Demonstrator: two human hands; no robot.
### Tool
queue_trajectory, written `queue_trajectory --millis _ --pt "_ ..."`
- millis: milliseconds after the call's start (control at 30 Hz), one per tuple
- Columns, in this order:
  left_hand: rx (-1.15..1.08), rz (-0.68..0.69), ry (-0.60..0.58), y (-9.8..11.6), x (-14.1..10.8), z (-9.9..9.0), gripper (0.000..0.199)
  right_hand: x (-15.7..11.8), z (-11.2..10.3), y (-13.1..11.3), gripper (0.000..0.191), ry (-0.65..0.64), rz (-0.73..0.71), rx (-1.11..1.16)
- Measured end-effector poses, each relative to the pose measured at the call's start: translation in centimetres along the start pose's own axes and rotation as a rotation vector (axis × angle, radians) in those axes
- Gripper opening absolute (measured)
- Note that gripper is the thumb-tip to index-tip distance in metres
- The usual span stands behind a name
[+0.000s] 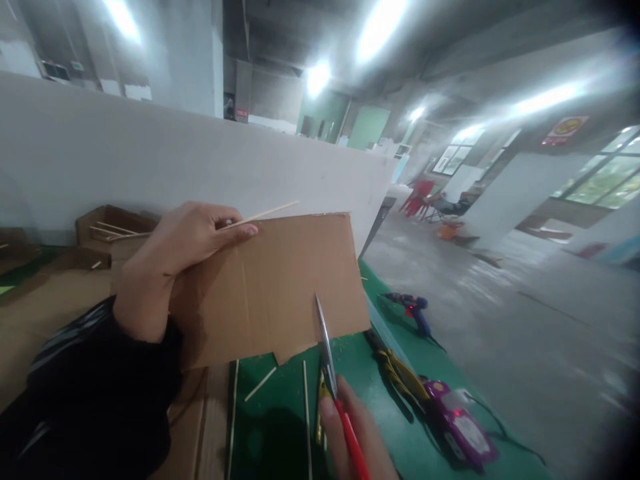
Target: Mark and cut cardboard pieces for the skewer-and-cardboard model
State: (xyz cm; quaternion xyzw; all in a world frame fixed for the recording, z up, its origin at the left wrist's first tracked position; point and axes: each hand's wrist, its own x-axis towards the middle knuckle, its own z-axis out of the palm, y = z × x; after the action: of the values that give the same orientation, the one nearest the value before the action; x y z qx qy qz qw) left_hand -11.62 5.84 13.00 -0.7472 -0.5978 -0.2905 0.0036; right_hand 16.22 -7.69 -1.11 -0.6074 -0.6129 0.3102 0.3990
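While the left grip pinches flat brown cardboard — plus a slim pale stick — the right grip encloses red-handled metal scissors.

Bottom edge crops right hand and scissors; wall sign (upper right) too blurred to read.
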Motion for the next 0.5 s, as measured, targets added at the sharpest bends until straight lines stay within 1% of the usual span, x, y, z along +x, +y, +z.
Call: queue_trajectory --millis 167,367,500 --pt "-0.014 -0.013 -0.02 -0.02 -0.05 -0.16 0.054 -0.18 -0.16 -0.53 0.033 0.018 0.04 0.008" --pt "-0.007 0.013 -0.027 -0.3 0.03 -0.05 0.051 0.05 -0.47 -0.74 0.032 -0.034 0.027 0.031" --pt "-0.001 0.019 -0.014 -0.32 0.1 0.0 0.055 0.09 -0.41 -0.68 0.036 -0.061 0.047 0.002"
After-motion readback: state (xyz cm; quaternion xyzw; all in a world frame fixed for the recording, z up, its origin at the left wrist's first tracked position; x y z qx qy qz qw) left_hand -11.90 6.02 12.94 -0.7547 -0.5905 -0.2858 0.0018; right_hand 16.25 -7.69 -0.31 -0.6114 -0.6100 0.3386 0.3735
